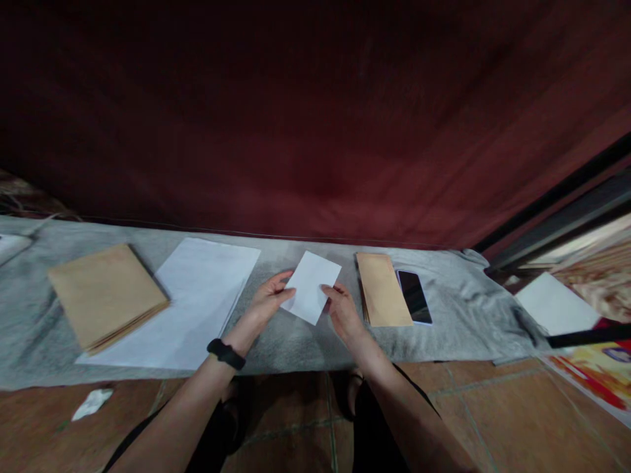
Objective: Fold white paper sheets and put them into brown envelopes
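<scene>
A small white sheet of paper [312, 282], perhaps folded, is held slightly tilted over the grey cloth. My left hand [272, 293] pinches its left edge, thumb on top and fingers underneath. On the opposite edge, my right hand [340, 307] grips it the same way. Large white sheets [197, 295] lie to the left of my hands. Partly on top of them rests a stack of brown envelopes [108, 292]. To the right of my right hand is a narrower stack of brown envelopes [383, 289], beside a phone [415, 297] with a dark screen.
The grey cloth [458, 309] covers a long low surface, with a dark red curtain [315, 131] hanging behind it. At far right are a white square item [557, 303] and a dark metal frame [566, 203]. A crumpled tissue [92, 403] lies on the tiled floor [286, 453].
</scene>
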Tool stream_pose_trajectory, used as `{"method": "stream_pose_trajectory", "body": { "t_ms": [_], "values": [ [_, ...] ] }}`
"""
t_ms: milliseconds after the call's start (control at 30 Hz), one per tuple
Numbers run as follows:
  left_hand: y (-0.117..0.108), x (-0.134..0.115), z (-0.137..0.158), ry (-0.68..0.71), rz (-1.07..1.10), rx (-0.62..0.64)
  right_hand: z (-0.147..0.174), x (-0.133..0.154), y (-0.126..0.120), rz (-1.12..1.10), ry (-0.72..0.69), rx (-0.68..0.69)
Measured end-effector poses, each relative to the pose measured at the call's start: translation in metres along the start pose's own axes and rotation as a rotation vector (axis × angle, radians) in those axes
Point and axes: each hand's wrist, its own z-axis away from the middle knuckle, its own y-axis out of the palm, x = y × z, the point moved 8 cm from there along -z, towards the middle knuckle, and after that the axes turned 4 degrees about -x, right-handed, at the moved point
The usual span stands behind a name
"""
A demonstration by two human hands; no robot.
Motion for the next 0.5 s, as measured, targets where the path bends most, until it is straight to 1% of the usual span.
{"method": "stream_pose_trajectory", "body": {
  "t_ms": [133,233,300,400,467,500],
  "values": [
    [-0.014,-0.007,-0.005,-0.019,-0.142,0.087,-0.006,0.005,-0.022,0.07,0.036,-0.092],
    [-0.026,-0.009,-0.008,-0.038,-0.24,0.096,-0.011,0.005,-0.035,0.221,0.062,-0.088],
    [-0.031,-0.008,-0.011,-0.025,-0.308,0.073,-0.014,0.004,-0.039,0.413,0.035,-0.051],
    [-0.037,-0.005,-0.017,0.041,-0.409,0.018,-0.016,0.008,-0.04,0.821,-0.109,-0.022],
    [-0.039,-0.004,-0.021,0.103,-0.528,-0.035,-0.014,0.009,-0.037,1.08,-0.182,-0.014],
    [-0.039,-0.005,-0.022,0.134,-0.618,-0.065,-0.012,0.009,-0.036,1.187,-0.193,-0.006]
  ]
}}
